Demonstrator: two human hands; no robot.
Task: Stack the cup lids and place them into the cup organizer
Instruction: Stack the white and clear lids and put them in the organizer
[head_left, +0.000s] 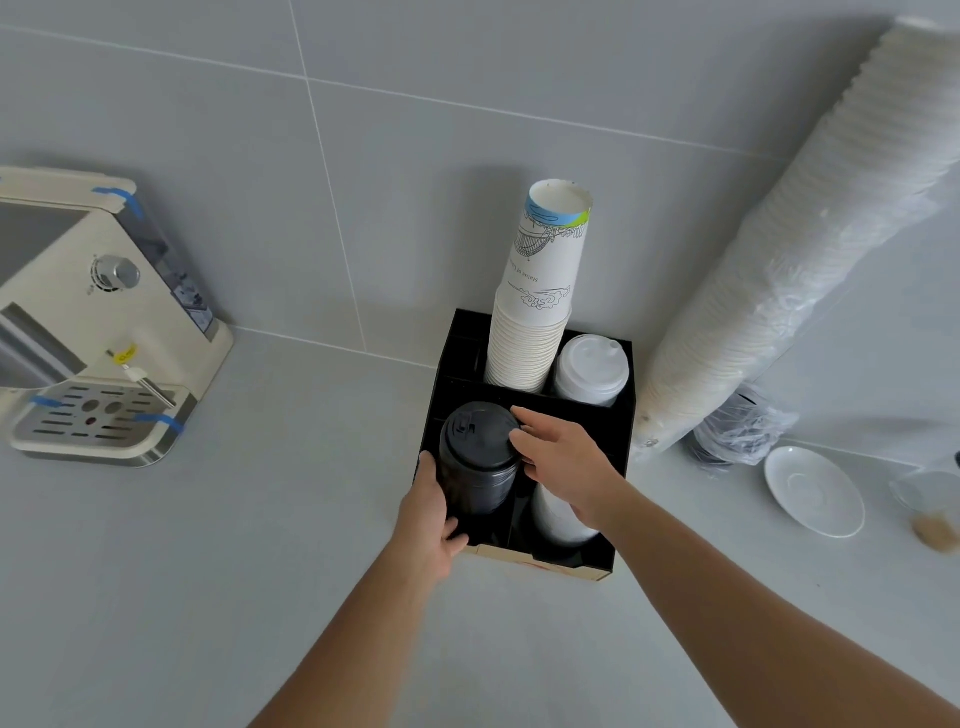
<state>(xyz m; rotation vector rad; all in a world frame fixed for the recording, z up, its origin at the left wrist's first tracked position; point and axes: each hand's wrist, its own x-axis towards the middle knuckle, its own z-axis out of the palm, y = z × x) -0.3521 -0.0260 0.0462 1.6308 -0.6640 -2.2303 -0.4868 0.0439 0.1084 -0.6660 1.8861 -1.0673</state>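
A black cup organizer (621, 415) stands on the counter against the wall. A stack of black cup lids (475, 457) sits upright in its front left compartment. My left hand (428, 512) wraps the stack's left side low down. My right hand (563, 462) holds the stack's upper right edge with the fingertips. White lids (589, 370) fill the back right compartment. Another white stack (556, 519) in the front right compartment is partly hidden by my right wrist. Paper cups (540, 291) rise from the back middle compartment.
An espresso machine (98, 317) stands at the left. A long sleeve of white cups (789, 244) leans on the wall at the right, with a plastic bag (737, 431) at its foot. A white saucer (813, 491) lies further right.
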